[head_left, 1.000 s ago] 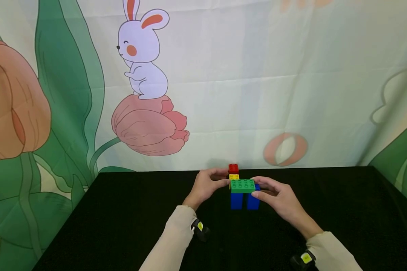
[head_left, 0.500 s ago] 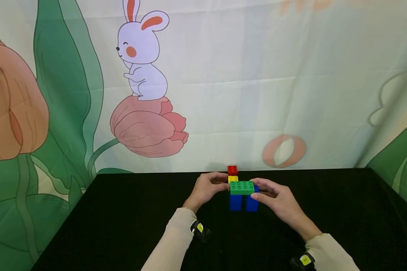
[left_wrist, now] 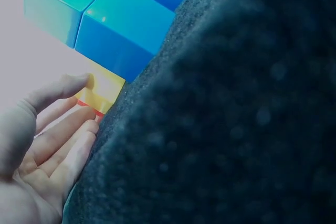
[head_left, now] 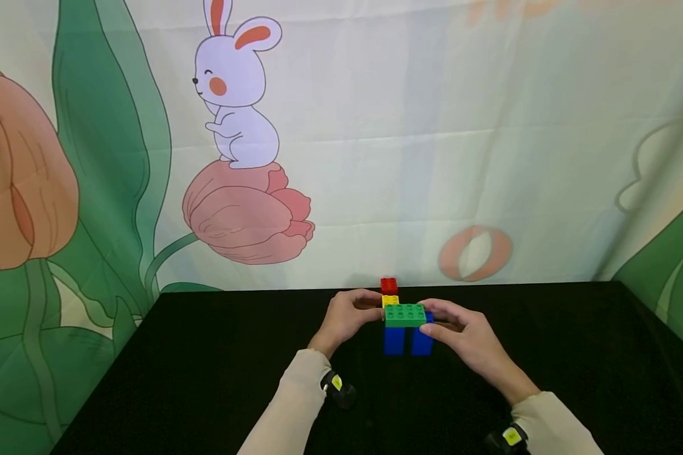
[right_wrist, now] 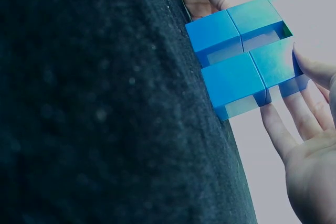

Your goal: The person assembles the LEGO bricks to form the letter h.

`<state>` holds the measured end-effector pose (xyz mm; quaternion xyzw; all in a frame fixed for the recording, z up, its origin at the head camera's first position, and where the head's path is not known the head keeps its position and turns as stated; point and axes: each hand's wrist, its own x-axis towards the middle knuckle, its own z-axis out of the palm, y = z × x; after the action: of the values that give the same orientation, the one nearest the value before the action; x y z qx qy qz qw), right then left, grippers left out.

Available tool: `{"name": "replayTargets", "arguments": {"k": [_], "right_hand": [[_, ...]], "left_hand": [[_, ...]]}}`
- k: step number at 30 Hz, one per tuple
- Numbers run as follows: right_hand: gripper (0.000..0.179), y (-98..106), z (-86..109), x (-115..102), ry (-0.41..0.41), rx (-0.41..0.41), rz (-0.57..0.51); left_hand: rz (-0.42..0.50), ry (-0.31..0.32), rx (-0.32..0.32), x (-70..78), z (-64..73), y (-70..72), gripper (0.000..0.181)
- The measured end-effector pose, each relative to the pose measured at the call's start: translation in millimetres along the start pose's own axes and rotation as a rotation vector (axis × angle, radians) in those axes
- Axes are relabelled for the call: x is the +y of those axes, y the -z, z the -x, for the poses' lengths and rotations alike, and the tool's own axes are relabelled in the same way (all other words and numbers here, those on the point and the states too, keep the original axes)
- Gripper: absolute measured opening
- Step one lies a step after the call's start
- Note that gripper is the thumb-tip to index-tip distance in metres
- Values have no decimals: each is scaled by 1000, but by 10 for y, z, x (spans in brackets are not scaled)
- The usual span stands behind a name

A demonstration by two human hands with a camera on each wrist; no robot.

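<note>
In the head view, a green toy brick (head_left: 405, 315) lies across two blue brick legs, a left one (head_left: 394, 342) and a right one (head_left: 422, 342). A yellow brick (head_left: 390, 300) and a red brick (head_left: 389, 285) stand behind it. My left hand (head_left: 344, 319) is at the left side of the build; its thumb touches the yellow brick (left_wrist: 106, 88), and its fairly straight fingers reach the red brick (left_wrist: 90, 109). My right hand (head_left: 471, 332) grips the right end, with the thumb at the front corner and fingers behind. Blue bricks (right_wrist: 233, 85) hide some right fingertips.
A black cloth-covered table (head_left: 233, 373) lies under the build. Behind it hangs a pale backdrop (head_left: 375, 158) printed with a rabbit and flowers. Dark wrist cameras (head_left: 338, 388) sit on both wrists.
The head view shifts slightly, so the scene sits a little lower and further left than a second ago. Both hands stay in the same places on the bricks.
</note>
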<state>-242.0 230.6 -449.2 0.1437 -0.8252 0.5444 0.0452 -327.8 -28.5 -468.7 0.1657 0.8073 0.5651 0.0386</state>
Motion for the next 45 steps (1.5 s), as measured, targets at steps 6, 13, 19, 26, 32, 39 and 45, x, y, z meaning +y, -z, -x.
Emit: {"name": "replayTargets", "arguments": {"k": [6, 13, 19, 26, 32, 39, 45], "right_hand": [[49, -1, 5, -3, -5, -2, 0], [49, -7, -4, -4, 2, 1, 2], [50, -7, -6, -8, 3, 7, 18], [50, -5, 0, -2, 3, 10, 23], [49, -9, 6, 4, 9, 9, 27], [48, -9, 4, 12, 9, 9, 19], [48, 2, 1, 17, 6, 3, 7]], "left_hand": [[5, 2, -13, -19, 1, 15, 24], [18, 2, -33, -26, 17, 69, 27], [50, 5, -33, -7, 34, 121, 29], [61, 19, -15, 35, 58, 160, 29], [74, 13, 0, 100, 98, 211, 31], [108, -4, 28, 216, 136, 268, 33], [123, -36, 52, 338, 165, 299, 32]]}}
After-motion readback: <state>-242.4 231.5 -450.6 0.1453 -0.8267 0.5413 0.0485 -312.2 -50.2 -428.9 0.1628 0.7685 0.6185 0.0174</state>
